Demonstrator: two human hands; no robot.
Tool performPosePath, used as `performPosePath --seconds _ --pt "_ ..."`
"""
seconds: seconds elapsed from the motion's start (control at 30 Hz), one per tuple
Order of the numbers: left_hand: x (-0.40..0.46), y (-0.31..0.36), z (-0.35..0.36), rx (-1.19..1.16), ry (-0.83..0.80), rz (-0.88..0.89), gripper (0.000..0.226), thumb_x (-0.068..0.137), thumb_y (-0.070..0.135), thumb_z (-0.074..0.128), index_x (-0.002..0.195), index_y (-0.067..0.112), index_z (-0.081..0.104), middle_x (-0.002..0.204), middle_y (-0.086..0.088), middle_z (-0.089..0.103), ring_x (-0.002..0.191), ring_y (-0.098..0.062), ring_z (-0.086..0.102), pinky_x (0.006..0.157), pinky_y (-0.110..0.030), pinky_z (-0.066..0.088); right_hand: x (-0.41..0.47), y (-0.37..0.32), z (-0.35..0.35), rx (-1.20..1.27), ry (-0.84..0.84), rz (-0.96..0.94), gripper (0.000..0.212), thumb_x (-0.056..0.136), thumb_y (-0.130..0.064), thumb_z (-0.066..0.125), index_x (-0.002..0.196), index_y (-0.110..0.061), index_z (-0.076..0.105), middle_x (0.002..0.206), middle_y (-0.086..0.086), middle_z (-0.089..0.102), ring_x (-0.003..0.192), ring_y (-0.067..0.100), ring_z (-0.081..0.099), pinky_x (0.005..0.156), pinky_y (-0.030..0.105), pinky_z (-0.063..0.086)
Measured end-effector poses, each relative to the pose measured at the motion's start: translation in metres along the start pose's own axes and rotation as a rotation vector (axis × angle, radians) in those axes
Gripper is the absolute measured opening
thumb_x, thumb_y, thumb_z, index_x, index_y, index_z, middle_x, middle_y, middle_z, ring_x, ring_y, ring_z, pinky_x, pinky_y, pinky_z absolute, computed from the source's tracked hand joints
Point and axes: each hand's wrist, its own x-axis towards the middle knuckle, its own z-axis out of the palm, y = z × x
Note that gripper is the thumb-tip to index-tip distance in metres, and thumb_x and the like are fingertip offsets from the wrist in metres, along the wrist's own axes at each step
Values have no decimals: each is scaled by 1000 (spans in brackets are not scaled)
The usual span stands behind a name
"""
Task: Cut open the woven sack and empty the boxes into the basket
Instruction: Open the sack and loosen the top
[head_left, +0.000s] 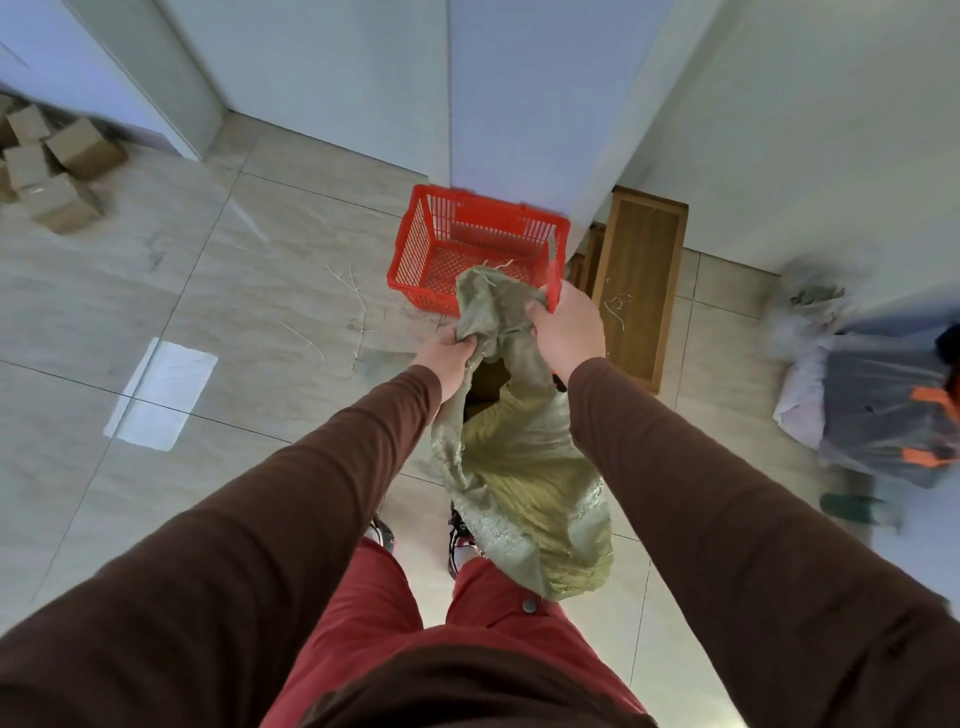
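Brown sleeves and red trousers fill the bottom of the view, two shoes just showing under the woven sack (519, 467). Sack hangs between the arms — long axis running from the hands down toward the feet, mouth end up and away from the body. Left hand (448, 358) grips a bunch of the fabric at the left edge of the opening. Right hand (567, 326) curls round the right edge and also seems to hold a red tool, likely the cutter; blurred, cannot be sure.

Sack looks already cut open: one dark gap shows below the hands, something brown inside, probably a box, count cannot be told.

One red basket (426, 249) sits on the floor just beyond the hands, sack mouth overlapping its near rim. Right hand is nearer it. Tipping likely means lifting the bottom end so the contents slide forward.

Five or so cardboard boxes (57, 156) lie well apart, far left. One wooden panel (641, 286) stands just right of the basket.
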Motion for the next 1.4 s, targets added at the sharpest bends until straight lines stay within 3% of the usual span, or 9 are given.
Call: performPosePath --seconds 0.1,0.27,0.4,0.57,0.83,0.97,1.17,1.3,1.4 --pt "2 5 0 -44 11 -28 16 105 10 41 110 13 57 91 -9 61 80 -22 55 69 -27 47 -19 -3 -7 -23 121 -116 32 105 -41 53 127 -19 56 121 -1 57 97 14 62 88 33 51" --pt "5 6 -1 -101 20 -60 18 105 14 41 108 15 58 100 -14 62 89 -25 57 85 -41 48 -72 10 2 -49 -85 -267 18 110 -35 38 106 -19 45 75 1 58 51 12 50 49 33 47" --pt "6 7 2 -220 26 -77 19 105 9 39 112 11 57 86 -6 62 75 -18 57 70 -29 50 -90 14 15 -339 -243 -300 16 110 -29 37 104 -15 43 76 3 59 65 27 60 58 38 41" --pt "2 9 4 -234 23 -94 20 106 10 37 112 11 56 82 -3 59 70 -13 55 57 -18 48 -76 16 23 -446 -304 -109 27 109 -25 37 123 -8 54 110 19 70 102 40 67 78 40 48" --pt "-1 5 5 -253 -2 -90 22 106 18 40 114 13 60 101 -12 64 92 -25 59 91 -40 49 -49 8 20 -467 -287 -17 33 107 -19 39 136 -10 54 124 18 69 111 39 68 95 45 57" --pt "1 7 6 -282 2 -104 24 106 20 40 103 15 63 98 -11 65 95 -26 59 98 -44 49 -49 7 16 -532 -369 7 33 106 -18 36 132 -11 54 120 20 69 104 42 68 88 48 59" --pt "-6 9 10 -244 -6 -123 38 106 20 40 131 -3 57 104 -13 63 87 -22 60 78 -29 50 -50 1 19 -564 -422 -20 31 106 -15 39 130 -8 57 123 19 68 104 40 70 86 47 59" --pt "-11 6 9 -211 -4 -117 38 105 24 41 129 1 61 117 -15 68 112 -34 63 99 -40 50 -48 -6 17 -581 -342 -75 31 107 -16 38 130 -8 58 123 17 68 102 39 71 78 43 57" --pt "-9 5 5 -77 107 -16 29 97 25 44 113 11 64 107 -14 71 105 -35 65 97 -48 52 -52 -5 16 -493 -224 -128 26 106 -23 40 114 -11 62 107 14 71 93 38 71 83 46 59"
